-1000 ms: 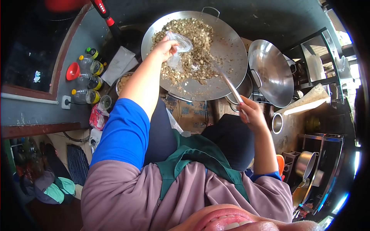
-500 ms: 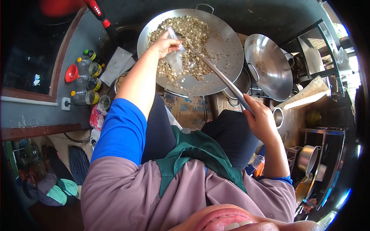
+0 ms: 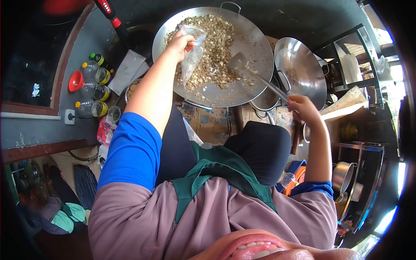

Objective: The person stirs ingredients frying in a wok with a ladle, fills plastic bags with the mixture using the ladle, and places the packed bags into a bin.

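A large metal wok (image 3: pixel 255 47) holds a heap of chopped brown and pale food (image 3: pixel 212 43), mostly on its left and middle. My left hand (image 3: pixel 183 43) is closed on a clear plastic bag (image 3: pixel 191 60), which hangs over the left part of the food. My right hand (image 3: pixel 302 108) grips the handle end of a long metal spatula (image 3: pixel 271 84) to the right of the wok. The flat spatula head is over the wok, at the right edge of the food.
A second, bare wok (image 3: pixel 303 73) leans at the right, with a pot (image 3: pixel 265 99) between the two. Bottles (image 3: pixel 93 108) and a red funnel (image 3: pixel 76 81) stand at the left. A pan (image 3: pixel 342 177) is on the right rack. Another person (image 3: pixel 65 214) is at lower left.
My right hand has moved right and up, drawing the spatula head from the food's middle to its right edge. My left hand has shifted slightly left, and the bag has spread out.
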### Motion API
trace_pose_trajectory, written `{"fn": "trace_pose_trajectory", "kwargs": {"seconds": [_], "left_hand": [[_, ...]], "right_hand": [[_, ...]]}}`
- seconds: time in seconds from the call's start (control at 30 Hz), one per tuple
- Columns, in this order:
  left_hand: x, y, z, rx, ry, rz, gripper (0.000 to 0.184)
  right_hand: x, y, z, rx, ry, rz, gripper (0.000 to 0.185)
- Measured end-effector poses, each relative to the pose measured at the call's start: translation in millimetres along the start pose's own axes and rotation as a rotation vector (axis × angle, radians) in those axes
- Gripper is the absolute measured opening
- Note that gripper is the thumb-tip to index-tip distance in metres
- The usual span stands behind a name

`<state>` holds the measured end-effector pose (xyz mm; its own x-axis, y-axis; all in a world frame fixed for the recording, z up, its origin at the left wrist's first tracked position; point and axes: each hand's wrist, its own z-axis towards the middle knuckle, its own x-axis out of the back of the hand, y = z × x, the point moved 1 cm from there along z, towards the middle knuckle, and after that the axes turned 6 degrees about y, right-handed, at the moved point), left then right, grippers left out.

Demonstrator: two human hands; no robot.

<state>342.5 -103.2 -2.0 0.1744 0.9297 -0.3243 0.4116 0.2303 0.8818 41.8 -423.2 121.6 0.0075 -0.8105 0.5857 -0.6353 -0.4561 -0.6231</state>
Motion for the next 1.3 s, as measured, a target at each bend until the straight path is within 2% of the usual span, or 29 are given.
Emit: {"fn": "trace_pose_trajectory", "kwargs": {"seconds": [0.03,0.1,0.13,0.23,0.27,0.37,0.4,0.47,0.67,0.87,0.9,0.97,1.0,1.07,1.1,1.13,1.17,1.2,1.23,1.3], "left_hand": [[0.0,2.2,-1.0,0.013,-0.009,0.048,0.08],[6.0,-0.7,9.3,0.015,-0.022,0.094,0.079],[6.5,-2.3,13.9,0.013,-0.03,0.117,0.078],[0.7,-2.9,3.9,-0.059,0.074,0.076,0.035],[1.0,-2.7,3.5,-0.065,0.059,0.044,0.034],[-1.2,-2.3,-0.4,-0.113,0.052,-0.044,0.049],[0.9,-2.8,2.3,-0.117,0.035,-0.062,0.068],[1.2,-2.0,4.1,-0.112,0.003,-0.092,0.076],[-0.5,-7.3,14.6,-0.109,-0.094,-0.095,0.083],[-6.7,-5.8,13.1,-0.125,-0.091,-0.094,0.084],[-6.0,-6.1,12.9,-0.126,-0.098,-0.093,0.085],[-6.1,-4.9,13.3,-0.114,-0.094,-0.08,0.065],[-4.9,-9.1,12.7,-0.126,-0.091,-0.091,0.06],[-8.5,-2.9,6.3,-0.136,-0.121,-0.09,0.055],[-9.0,-3.7,1.2,-0.126,-0.128,-0.096,0.059],[-10.9,-0.7,-3.9,-0.123,-0.137,-0.101,0.062],[-11.6,0.0,-5.3,-0.122,-0.146,-0.109,0.066],[-8.3,-0.2,-2.9,-0.1,-0.152,-0.098,0.082],[-1.4,-4.5,6.1,-0.063,-0.139,-0.136,0.085],[10.4,-10.4,25.2,0.004,-0.115,-0.216,0.092]], "right_hand": [[-8.9,14.9,26.0,-0.041,-0.065,0.061,0.024],[-47.9,34.4,74.7,-0.176,-0.03,0.445,0.018],[-70.6,30.2,90.9,-0.166,-0.005,0.483,0.015],[-131.2,27.2,138.9,-0.004,-0.051,0.612,0.012],[-143.9,25.2,144.8,0.031,-0.063,0.656,0.013],[-154.8,26.5,134.2,0.08,-0.09,0.74,0.016],[-148.5,26.5,121.0,0.077,-0.09,0.75,0.016],[-134.3,32.0,99.9,0.099,-0.109,0.762,0.023],[-67.2,1.8,5.1,0.215,-0.08,0.631,0.044],[-34.1,-21.3,-66.4,0.248,-0.006,0.45,0.044],[-32.8,-22.8,-72.4,0.274,0.016,0.359,0.044],[-33.7,-24.5,-80.6,0.318,0.049,0.177,0.046],[-36.6,-25.7,-83.5,0.387,0.173,-0.059,0.045],[-38.2,-36.6,-90.7,0.66,0.311,-0.398,0.044],[-38.5,-44.8,-98.2,0.795,0.379,-0.57,0.043],[-37.8,-58.9,-109.2,0.647,0.36,-0.586,0.041],[-33.2,-66.3,-114.4,0.651,0.382,-0.616,0.041],[-25.8,-71.6,-118.2,0.674,0.399,-0.602,0.041],[-16.7,-73.4,-120.6,0.699,0.413,-0.59,0.041],[6.4,-67.5,-118.0,0.592,0.398,-0.408,0.042]]}}
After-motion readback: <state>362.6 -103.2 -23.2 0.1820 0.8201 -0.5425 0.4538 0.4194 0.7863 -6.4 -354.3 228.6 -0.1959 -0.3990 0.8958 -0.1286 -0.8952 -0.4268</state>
